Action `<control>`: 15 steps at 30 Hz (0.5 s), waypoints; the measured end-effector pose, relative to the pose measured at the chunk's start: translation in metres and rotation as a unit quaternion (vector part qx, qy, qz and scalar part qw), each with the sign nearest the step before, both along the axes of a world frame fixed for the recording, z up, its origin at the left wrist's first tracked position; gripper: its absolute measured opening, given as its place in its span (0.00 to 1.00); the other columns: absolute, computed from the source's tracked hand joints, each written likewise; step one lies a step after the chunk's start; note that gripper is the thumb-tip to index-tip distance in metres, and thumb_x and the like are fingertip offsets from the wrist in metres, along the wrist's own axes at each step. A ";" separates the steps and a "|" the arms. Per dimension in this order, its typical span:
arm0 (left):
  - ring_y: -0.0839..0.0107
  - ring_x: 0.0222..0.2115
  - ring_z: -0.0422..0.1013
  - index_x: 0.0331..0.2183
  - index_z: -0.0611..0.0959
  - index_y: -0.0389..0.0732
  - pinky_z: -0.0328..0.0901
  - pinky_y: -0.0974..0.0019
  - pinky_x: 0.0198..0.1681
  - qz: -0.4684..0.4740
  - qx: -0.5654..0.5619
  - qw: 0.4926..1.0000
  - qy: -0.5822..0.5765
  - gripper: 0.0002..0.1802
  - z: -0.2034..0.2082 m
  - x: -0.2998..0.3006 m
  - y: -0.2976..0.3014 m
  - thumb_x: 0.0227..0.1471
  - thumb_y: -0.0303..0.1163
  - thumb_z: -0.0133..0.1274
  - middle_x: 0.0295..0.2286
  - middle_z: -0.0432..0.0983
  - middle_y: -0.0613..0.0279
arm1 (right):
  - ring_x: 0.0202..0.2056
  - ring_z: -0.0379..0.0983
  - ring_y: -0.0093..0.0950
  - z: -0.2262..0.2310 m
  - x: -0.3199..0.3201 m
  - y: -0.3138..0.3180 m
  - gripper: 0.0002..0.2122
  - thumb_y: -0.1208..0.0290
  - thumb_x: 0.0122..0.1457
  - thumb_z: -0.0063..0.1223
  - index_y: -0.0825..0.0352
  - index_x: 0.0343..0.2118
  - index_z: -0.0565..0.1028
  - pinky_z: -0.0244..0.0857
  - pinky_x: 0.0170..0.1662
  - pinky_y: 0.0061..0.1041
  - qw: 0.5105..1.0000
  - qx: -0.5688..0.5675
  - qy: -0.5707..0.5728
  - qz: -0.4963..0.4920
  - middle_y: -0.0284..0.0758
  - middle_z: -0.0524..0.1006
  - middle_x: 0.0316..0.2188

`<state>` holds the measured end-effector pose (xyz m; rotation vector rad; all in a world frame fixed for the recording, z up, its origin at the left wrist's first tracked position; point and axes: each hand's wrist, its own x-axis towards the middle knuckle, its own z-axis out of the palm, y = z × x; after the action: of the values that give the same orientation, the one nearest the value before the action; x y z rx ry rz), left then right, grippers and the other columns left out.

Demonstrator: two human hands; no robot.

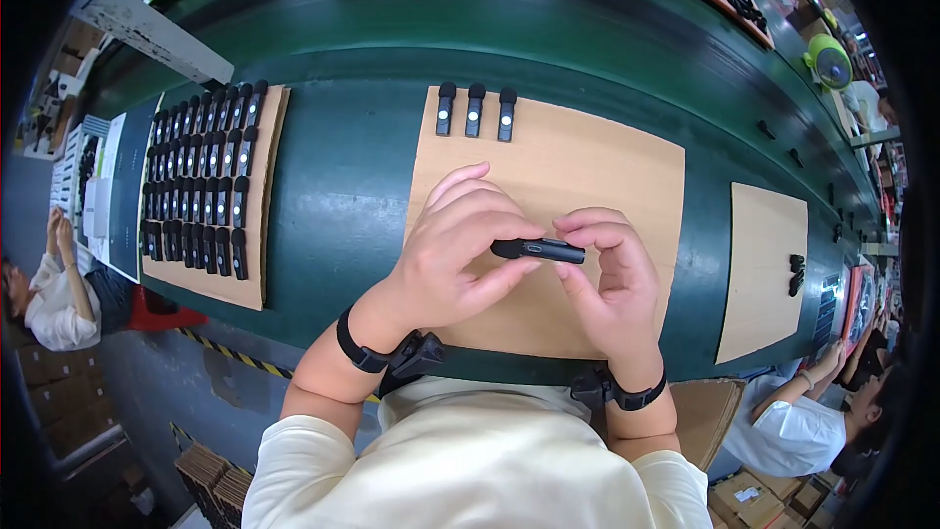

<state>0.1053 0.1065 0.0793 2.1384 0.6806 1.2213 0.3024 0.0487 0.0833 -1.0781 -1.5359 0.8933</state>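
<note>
Between my two hands, over the brown cardboard sheet, a small black clip-on microphone lies on its side, a small oval port showing on its edge. The thumb and fingers of my left hand pinch its rounded left end and partly hide it. My right hand has its fingertips and thumb at the other end, closed around it. Farther off on the same sheet, three like microphones stand in a row, each with a dark foam top and a pale dot.
On the left, another cardboard sheet carries several rows of these microphones. At right, a sheet holds a few small black pieces. Beyond runs a green belt. People work at both sides; a metal post stands far left.
</note>
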 end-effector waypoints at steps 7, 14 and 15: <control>0.61 0.38 0.72 0.34 0.81 0.40 0.58 0.47 0.56 0.007 -0.013 0.999 0.041 0.15 -0.008 0.003 0.001 0.38 0.25 0.63 0.37 0.76 0.59 | 0.40 0.73 0.34 0.013 -0.007 0.009 0.12 0.85 0.51 0.58 0.71 0.39 0.72 0.67 0.45 0.27 0.987 0.116 -0.107 0.007 0.43 0.75 0.39; 0.58 0.42 0.70 0.36 0.80 0.39 0.62 0.55 0.51 0.081 -0.058 0.990 0.102 0.18 -0.016 0.004 0.003 0.39 0.30 0.65 0.39 0.75 0.57 | 0.37 0.75 0.33 0.015 0.001 0.033 0.13 0.84 0.49 0.59 0.71 0.39 0.75 0.70 0.40 0.26 0.970 0.105 -0.222 0.001 0.41 0.77 0.36; 0.58 0.42 0.69 0.36 0.80 0.39 0.62 0.55 0.50 0.097 -0.042 0.985 0.140 0.18 -0.018 0.005 0.003 0.39 0.31 0.65 0.39 0.74 0.58 | 0.37 0.75 0.33 0.013 0.003 0.040 0.13 0.84 0.49 0.59 0.71 0.39 0.75 0.70 0.40 0.26 0.969 0.106 -0.223 0.001 0.41 0.77 0.36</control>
<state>0.1101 0.1096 0.0615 2.2343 1.0645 0.9750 0.3058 0.0891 0.0964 -1.1698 -1.9519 0.4874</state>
